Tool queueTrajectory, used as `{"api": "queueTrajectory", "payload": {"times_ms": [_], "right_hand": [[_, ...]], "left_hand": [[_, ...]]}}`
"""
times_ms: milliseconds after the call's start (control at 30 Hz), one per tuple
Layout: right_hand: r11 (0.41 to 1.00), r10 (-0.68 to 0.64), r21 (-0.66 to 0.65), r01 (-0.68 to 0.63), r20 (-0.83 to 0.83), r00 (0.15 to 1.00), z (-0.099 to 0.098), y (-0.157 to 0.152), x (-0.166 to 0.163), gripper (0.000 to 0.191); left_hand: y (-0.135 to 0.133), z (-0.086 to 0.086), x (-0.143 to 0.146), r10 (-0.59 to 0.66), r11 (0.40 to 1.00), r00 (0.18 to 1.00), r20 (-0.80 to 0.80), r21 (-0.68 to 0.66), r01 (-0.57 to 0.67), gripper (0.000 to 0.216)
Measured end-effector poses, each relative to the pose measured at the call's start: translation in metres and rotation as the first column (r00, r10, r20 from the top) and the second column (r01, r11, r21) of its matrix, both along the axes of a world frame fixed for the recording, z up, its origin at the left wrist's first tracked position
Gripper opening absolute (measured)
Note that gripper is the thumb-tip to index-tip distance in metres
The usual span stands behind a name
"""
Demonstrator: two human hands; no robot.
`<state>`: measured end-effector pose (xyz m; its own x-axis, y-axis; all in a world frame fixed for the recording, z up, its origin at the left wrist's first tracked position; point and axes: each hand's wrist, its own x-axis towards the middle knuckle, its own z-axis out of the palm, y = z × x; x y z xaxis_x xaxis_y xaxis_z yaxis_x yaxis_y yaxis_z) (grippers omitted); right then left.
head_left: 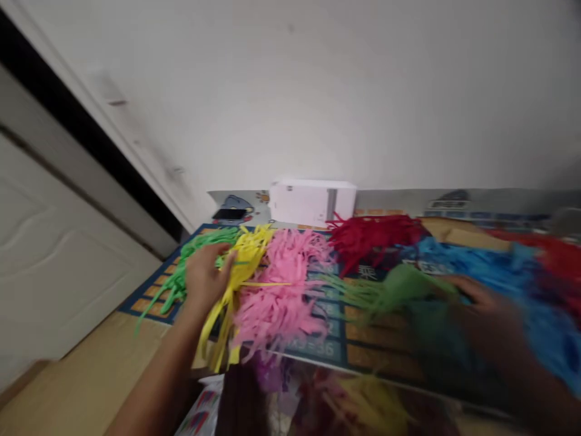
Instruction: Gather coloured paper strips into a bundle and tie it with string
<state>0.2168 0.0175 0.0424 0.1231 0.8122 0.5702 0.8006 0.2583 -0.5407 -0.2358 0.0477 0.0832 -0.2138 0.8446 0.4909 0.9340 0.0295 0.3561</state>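
My left hand (206,275) rests over a bright green fringed paper tassel (177,281), thumb and forefinger apart, the thumb beside a yellow fringed tassel (247,257). Its other fingers are hidden. A pink fringed tassel (285,254) lies to the right of the yellow one, a thin yellow strip across its middle. On the right, my right hand (485,321), blurred by motion, is closed on the gathered end of a pale green fringed tassel (403,287). Its loose strands trail left over the table mat (333,348).
Behind stand a white box (299,203) and a dark phone (229,214) by the wall. A dark red tassel (376,236), blue fringed paper (481,263) and red paper (556,260) lie on the right. Purple paper (270,369) and yellow paper (374,399) show below the table's front edge.
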Motion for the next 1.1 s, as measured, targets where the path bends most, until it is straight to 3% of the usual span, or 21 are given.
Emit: {"api": "queueTrajectory", "payload": {"times_ms": [33,100,133,167,233,333,433,533,633,700,800,867,1000,1100], "right_hand": [[1.0,0.001,-0.02,-0.001,0.002,1.0,0.004,-0.002,0.001,0.027],[0.997,0.033,-0.066,-0.032,0.014,0.999,0.012,0.001,-0.007,0.026],[0.996,0.047,-0.076,-0.044,0.031,0.998,0.015,0.004,-0.014,0.027],[0.996,0.057,-0.075,-0.053,0.057,0.997,0.018,0.005,-0.021,0.028],[0.996,0.081,-0.051,-0.076,0.09,0.993,0.023,0.004,-0.031,0.032],[0.987,0.143,-0.073,-0.141,0.022,0.989,0.028,-0.005,-0.029,0.038],[0.98,0.154,-0.111,-0.166,-0.112,0.982,0.032,-0.018,-0.013,0.045],[0.978,0.146,-0.123,-0.171,-0.196,0.97,0.032,-0.027,0.007,0.049],[0.968,0.186,-0.131,-0.213,-0.197,0.963,0.029,-0.03,0.027,0.052],[0.957,0.23,-0.14,-0.253,-0.161,0.96,0.026,-0.03,0.038,0.052],[0.948,0.265,-0.154,-0.28,-0.111,0.958,0.019,-0.028,0.048,0.049],[0.952,0.258,-0.15,-0.266,-0.073,0.963,0.014,-0.026,0.047,0.051],[0.958,0.263,-0.133,-0.255,0.048,0.964,0.007,-0.027,0.032,0.052],[0.958,0.271,-0.127,-0.257,0.11,0.956,0.006,-0.029,0.024,0.047]], "left_hand": [[-0.01,-0.006,0.038,-0.166,0.986,0.986,0.011,0.024,0.165,0.032],[-0.032,-0.021,0.119,-0.575,0.816,0.818,0.02,0.087,0.572,0.051],[-0.04,-0.029,0.159,-0.663,0.746,0.748,0.009,0.094,0.66,0.067],[-0.045,-0.038,0.195,-0.677,0.732,0.736,0.015,0.112,0.672,0.079],[-0.045,-0.055,0.251,-0.642,0.761,0.766,0.04,0.149,0.631,0.087],[-0.035,-0.072,0.294,-0.54,0.838,0.839,0.066,0.128,0.53,0.086],[-0.03,-0.079,0.306,-0.467,0.883,0.884,0.039,0.08,0.463,0.074],[-0.028,-0.075,0.299,-0.485,0.871,0.874,-0.011,0.08,0.485,0.079],[-0.022,-0.063,0.277,-0.587,0.804,0.805,-0.083,0.059,0.592,0.087],[-0.015,-0.054,0.258,-0.689,0.723,0.719,-0.089,-0.035,0.689,0.082],[-0.008,-0.043,0.238,-0.804,0.581,0.594,0.008,-0.204,0.788,0.074],[-0.014,-0.037,0.238,-0.821,0.537,0.562,0.099,-0.198,0.82,0.079],[-0.036,-0.035,0.269,-0.81,0.583,0.577,0.108,0.028,0.812,0.075],[-0.043,-0.041,0.29,-0.77,0.637,0.638,0.006,0.072,0.767,0.066]]}}
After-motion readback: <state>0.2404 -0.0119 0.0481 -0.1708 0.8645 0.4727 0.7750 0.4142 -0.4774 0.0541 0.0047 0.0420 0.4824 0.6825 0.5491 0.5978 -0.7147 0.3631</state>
